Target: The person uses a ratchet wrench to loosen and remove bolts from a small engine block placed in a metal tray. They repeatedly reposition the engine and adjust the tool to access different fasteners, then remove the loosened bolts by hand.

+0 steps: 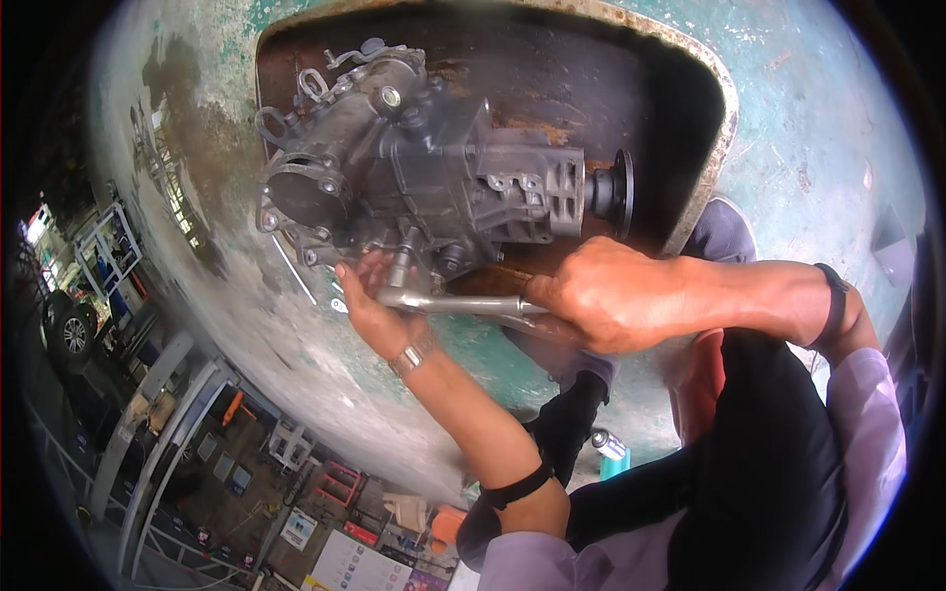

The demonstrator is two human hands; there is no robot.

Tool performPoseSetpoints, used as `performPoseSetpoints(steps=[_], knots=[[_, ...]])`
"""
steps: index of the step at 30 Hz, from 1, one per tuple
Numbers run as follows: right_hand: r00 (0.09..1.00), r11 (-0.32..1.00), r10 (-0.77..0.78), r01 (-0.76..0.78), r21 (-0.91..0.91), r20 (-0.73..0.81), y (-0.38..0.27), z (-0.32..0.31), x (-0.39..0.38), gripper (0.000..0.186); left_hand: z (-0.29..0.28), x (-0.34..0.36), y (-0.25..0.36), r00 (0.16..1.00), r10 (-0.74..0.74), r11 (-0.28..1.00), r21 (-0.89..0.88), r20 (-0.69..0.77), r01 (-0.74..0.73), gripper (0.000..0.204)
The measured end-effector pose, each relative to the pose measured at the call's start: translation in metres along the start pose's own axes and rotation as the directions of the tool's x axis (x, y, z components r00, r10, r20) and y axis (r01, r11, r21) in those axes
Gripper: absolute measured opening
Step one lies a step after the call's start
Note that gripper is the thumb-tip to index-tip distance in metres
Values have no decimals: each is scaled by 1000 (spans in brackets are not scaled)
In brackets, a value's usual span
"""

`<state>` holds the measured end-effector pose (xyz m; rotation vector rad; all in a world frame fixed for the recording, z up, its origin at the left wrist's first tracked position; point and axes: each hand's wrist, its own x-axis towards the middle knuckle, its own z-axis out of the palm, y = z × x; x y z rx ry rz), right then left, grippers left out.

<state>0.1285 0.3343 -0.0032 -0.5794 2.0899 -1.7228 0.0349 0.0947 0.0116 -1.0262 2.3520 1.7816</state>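
Note:
A dark grey gearbox-like metal housing (pixel 424 158) lies in a recess. My right hand (pixel 601 295) is closed round the handle of a ratchet wrench (pixel 463 303), which points to the left. From the ratchet's head a socket (pixel 401 264) reaches up to the near side of the housing. My left hand (pixel 372 310) is curled about the ratchet's head and socket, its fingers partly hidden behind them. A round flange (pixel 623 194) sticks out from the housing's right end. At its left end is a round opening (pixel 307 197).
A pale, worn rim (pixel 726 89) borders the recess in the scuffed green surface (pixel 798 128). Close to my left hand lie a thin metal rod (pixel 296 269) and small metal parts. A spray can (pixel 609 445) stands by my legs. Below left are metal rails (pixel 168 433), a wheel (pixel 74 333) and a red crate (pixel 338 484).

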Motion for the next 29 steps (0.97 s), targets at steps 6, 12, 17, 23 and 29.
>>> performPoseSetpoints(steps=[6, 12, 17, 23, 29], knots=[[987, 978, 67, -94, 186, 148, -1, -17, -10, 25, -17, -21, 5, 993, 4, 1000, -21, 120, -2, 63], [967, 925, 117, -189, 331, 226, 1, -34, -21, 28, -26, -52, 7, 880, 178, 982, -133, 440, -132, 59], [998, 918, -15, -10, 397, 60, 5, -45, -29, 28, -18, -63, 19, 709, 298, 949, -121, 640, -289, 66], [998, 897, 1, -30, 440, 65, 4, -63, -39, 25, 3, -66, 30, 714, 263, 961, -114, 649, -250, 62], [989, 867, 87, -134, 480, 119, 3, -73, -49, 26, 16, -71, 38, 694, 214, 969, -59, 687, -240, 58]])
